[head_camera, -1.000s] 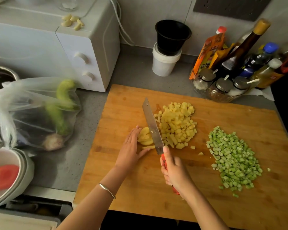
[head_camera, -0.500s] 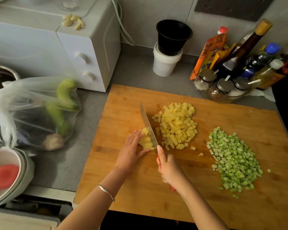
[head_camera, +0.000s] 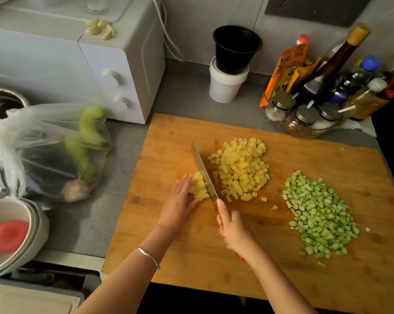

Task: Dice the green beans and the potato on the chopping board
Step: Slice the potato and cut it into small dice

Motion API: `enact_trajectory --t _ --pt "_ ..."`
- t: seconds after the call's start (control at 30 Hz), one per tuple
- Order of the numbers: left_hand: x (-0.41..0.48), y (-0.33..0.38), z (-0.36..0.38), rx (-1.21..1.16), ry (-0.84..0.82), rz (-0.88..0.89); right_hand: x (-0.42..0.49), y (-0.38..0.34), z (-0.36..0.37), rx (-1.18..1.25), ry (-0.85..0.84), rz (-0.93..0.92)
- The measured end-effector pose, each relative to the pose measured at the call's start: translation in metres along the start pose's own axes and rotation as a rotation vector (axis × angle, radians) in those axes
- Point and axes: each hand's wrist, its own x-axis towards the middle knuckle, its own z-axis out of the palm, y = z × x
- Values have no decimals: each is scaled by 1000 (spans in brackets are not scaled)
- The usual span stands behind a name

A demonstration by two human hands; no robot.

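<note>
**Potato, uncut remainder** [head_camera: 199, 185]: pale yellow strips, centre of the frame, on the left part of the chopping board [head_camera: 282, 257]. Their left side is covered by the fingers; how many strips there are cannot be counted.

**Potato, diced** [head_camera: 242, 168]: heap of small cubes just right of the blade, with a few strays toward the lower right of it.

**Green beans, diced** [head_camera: 318, 214]: heap on the right part of the board, well apart from the potato, with scattered bits at its lower edge.

**Knife** [head_camera: 204, 173]: blade edge-down at the right face of the strips, tip toward the top of the frame. Its red handle is almost wholly hidden in the fist; only slivers show.

**Left hand** [head_camera: 179, 205]: fingers extended and laid flat on the strips, thumb beside them. Bracelet [head_camera: 149, 257] at the wrist.

**Right hand** [head_camera: 233, 230]: clenched round the knife handle, forefinger along the back of the blade.

**Worktop** [head_camera: 82, 223], grey, surrounding items:
- Clear plastic bag [head_camera: 44, 150], left of frame; a green vegetable and darker contents show blurred through it, hard to identify.
- White microwave [head_camera: 100, 71], upper left, cut off by the frame; garlic cloves [head_camera: 100, 28] on top.
- Black cup [head_camera: 235, 48] nested in a white tub [head_camera: 225, 87], top centre.
- Bottles and sachets [head_camera: 327, 82] with lidded jars [head_camera: 304, 116], upper right; labels are mostly unreadable and the rightmost are cut off.
- White bowl [head_camera: 32, 234], lower left, partly out of frame, holding a blurred red object [head_camera: 7, 234].
</note>
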Motion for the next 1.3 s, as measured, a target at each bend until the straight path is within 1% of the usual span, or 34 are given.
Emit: enact_trajectory --t 0.13,0.27,0.4,0.5,0.63,0.77,0.97,1.2,1.3 --pt "1 -3 -1 19 19 46 1 -5 -7 193 -5 30" --pt "5 -3 -3 27 1 46 1 -14 -11 265 37 -35" --pt "11 2 -3 30 -41 33 -8 -21 -14 287 14 -86" --pt "8 0 -3 7 -16 14 -12 -24 -12 269 -12 -100" --pt "1 -9 -4 -30 69 52 -14 -26 -8 242 -18 -105" --pt "1 -13 -3 -18 108 87 -9 -26 -3 199 -8 -92" --pt "1 -14 -1 -44 118 76 -3 -24 2 110 6 -52" --pt "0 -15 1 -68 119 64 3 -28 5 121 -14 53" --pt "0 -13 0 -66 117 54 5 -22 13 90 20 17"
